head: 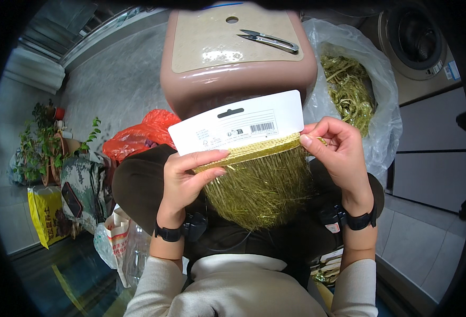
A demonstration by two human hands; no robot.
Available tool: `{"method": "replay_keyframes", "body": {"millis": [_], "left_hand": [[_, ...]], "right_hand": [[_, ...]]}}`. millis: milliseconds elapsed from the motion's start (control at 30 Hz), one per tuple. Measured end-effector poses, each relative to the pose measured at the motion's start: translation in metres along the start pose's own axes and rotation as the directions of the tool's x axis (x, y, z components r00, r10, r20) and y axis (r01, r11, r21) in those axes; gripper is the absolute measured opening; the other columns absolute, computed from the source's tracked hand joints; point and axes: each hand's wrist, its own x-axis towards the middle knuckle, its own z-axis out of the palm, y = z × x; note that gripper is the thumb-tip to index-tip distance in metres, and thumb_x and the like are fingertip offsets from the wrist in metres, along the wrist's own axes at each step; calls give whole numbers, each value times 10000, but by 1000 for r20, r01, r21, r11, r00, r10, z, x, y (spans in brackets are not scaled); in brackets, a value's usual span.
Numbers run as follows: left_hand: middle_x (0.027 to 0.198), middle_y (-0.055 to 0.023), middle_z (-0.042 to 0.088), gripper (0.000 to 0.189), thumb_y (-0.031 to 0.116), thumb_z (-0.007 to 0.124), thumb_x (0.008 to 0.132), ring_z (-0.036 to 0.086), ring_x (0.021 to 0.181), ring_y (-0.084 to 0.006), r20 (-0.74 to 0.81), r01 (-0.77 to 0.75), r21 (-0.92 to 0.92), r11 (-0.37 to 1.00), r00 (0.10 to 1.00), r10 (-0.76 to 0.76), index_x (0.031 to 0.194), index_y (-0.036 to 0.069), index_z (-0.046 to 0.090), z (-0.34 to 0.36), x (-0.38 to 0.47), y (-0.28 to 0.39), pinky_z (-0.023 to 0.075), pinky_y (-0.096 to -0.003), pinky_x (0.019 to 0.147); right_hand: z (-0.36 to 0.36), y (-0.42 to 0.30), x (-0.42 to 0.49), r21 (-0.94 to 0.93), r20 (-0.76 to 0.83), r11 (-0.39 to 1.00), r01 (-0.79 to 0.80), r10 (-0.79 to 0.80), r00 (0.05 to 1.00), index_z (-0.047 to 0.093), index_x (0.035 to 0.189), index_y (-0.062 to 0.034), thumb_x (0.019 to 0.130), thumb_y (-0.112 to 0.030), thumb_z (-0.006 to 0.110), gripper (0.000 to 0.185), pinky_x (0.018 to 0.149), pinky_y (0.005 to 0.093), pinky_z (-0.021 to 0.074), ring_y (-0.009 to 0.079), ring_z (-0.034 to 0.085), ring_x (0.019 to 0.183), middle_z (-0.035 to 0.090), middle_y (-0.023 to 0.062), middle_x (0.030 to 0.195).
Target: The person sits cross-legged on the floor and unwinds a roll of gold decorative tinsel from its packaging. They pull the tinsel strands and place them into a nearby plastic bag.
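Gold tinsel fringe (256, 194) hangs down over my lap from a braided gold band (256, 152). Along the band's upper side lies a white hang-tag card (233, 119) with a slot, printed text and a barcode. My left hand (189, 174) pinches the band and the card's lower left corner between thumb and fingers. At the other end, my right hand (332, 142) grips the band beside the card's lower right corner, with a bit of gold trim showing between its fingers. Steel thread snips (272, 41) lie on the pink and beige plastic stool (237, 65) in front of me.
An open clear plastic bag (383, 91) of gold tinsel (348, 91) stands right of the stool, near a washing machine (415, 39). To the left are a red plastic bag (138, 134), potted plants (44, 150), a camouflage cloth (86, 186) with a phone (71, 199), and a yellow bag (46, 218).
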Motion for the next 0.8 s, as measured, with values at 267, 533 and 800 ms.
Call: {"method": "replay_keyframes", "body": {"millis": [267, 533, 800], "left_hand": [[936, -104, 692, 273, -27, 705, 729, 640, 842, -133, 39, 132, -93, 987, 991, -129, 1000, -7, 682, -5, -2, -11, 492, -241, 767], [1331, -130, 420, 577, -23, 614, 824, 467, 1168, -185, -225, 90, -379, 921, 956, -186, 1352, 6, 384, 20, 0, -21, 396, -295, 953], [1329, -216, 358, 549, 127, 669, 752, 305, 1227, -377, -315, -30, 673, 739, 892, 323, 1257, 11, 489, 57, -2, 42, 277, -426, 988]], "right_hand": [[0, -1, -1, 32, 29, 998, -46, 46, 999, 591, 796, 16, 831, -32, 654, 86, 581, 146, 408, 5, 519, 706, 632, 64, 877], [15, -4, -10, -71, -81, 994, 89, -94, 992, 605, 805, 35, 814, -16, 666, 80, 611, 177, 454, 49, 563, 710, 644, 75, 850], [38, -7, -25, -442, -102, 859, 257, -333, 937, 645, 761, 9, 733, -43, 724, 99, 659, 268, 513, 199, 662, 721, 672, 134, 797]]}}
